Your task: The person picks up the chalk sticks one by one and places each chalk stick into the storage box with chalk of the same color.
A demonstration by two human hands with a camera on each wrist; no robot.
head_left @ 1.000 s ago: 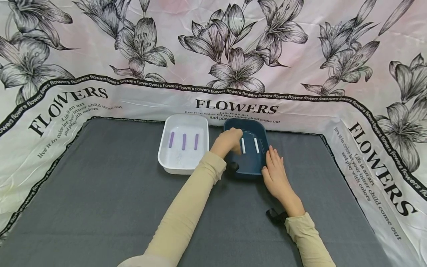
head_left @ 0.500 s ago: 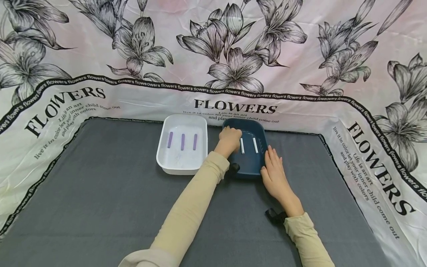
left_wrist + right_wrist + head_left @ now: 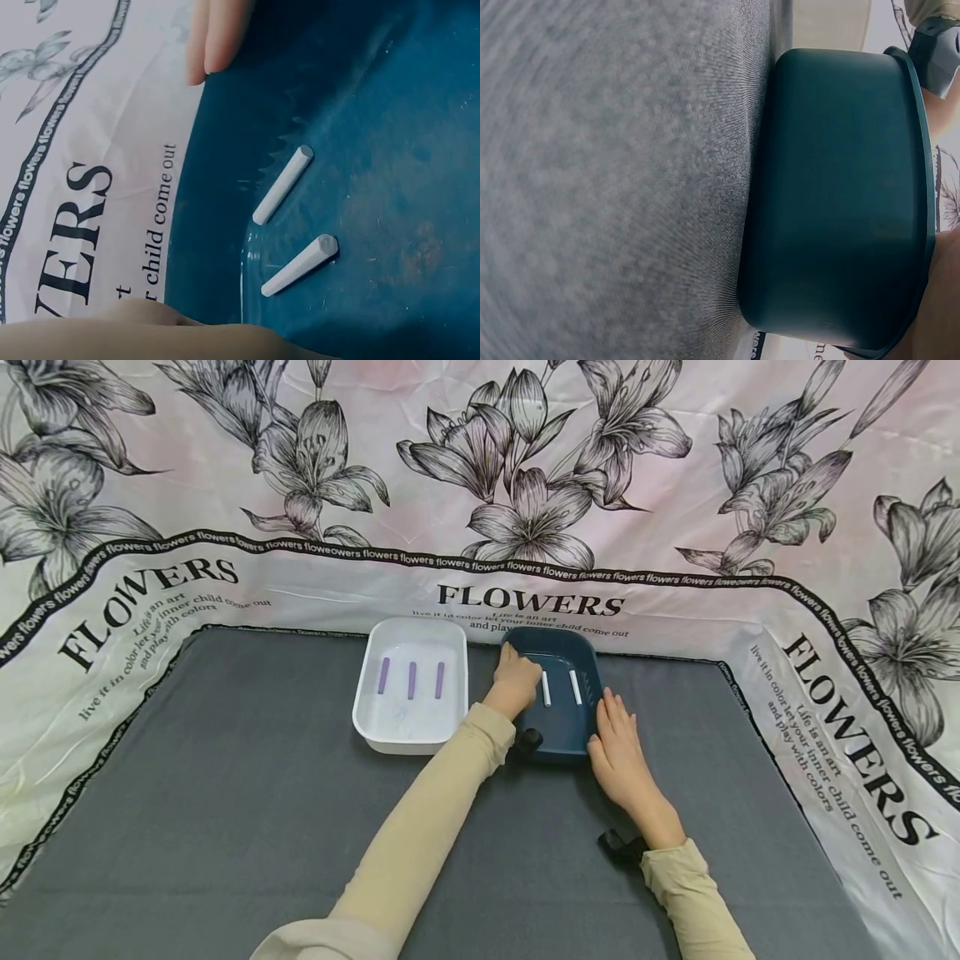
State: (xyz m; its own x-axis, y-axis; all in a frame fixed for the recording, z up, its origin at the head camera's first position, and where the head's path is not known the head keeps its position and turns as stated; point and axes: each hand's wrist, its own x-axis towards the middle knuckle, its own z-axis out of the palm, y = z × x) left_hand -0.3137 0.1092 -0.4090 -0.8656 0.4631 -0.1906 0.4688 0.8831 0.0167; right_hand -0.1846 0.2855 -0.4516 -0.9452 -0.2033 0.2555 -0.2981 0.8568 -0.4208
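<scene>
A dark blue tray (image 3: 559, 750) sits at the back of the grey mat (image 3: 225, 793), with two white chalk sticks (image 3: 546, 689) lying side by side in it. My left hand (image 3: 516, 681) is inside the tray's left part, just left of the sticks, and its underside is hidden in the head view. In the left wrist view both white sticks (image 3: 283, 184) lie free on the blue tray floor (image 3: 390, 112), fingertips (image 3: 214, 37) show near the rim, and nothing is held. My right hand (image 3: 618, 752) rests flat on the mat, its fingers against the tray's right side (image 3: 840, 195).
A white tray (image 3: 408, 745) with three purple chalk sticks (image 3: 412, 679) stands just left of the blue one. A flower-print cloth (image 3: 525, 485) rises behind and along both sides of the mat. Black camera mounts (image 3: 617, 845) sit at my wrists.
My left hand has drawn slightly left and toward me inside the blue tray, away from the nearer white stick. The right hand and both trays have stayed put.
</scene>
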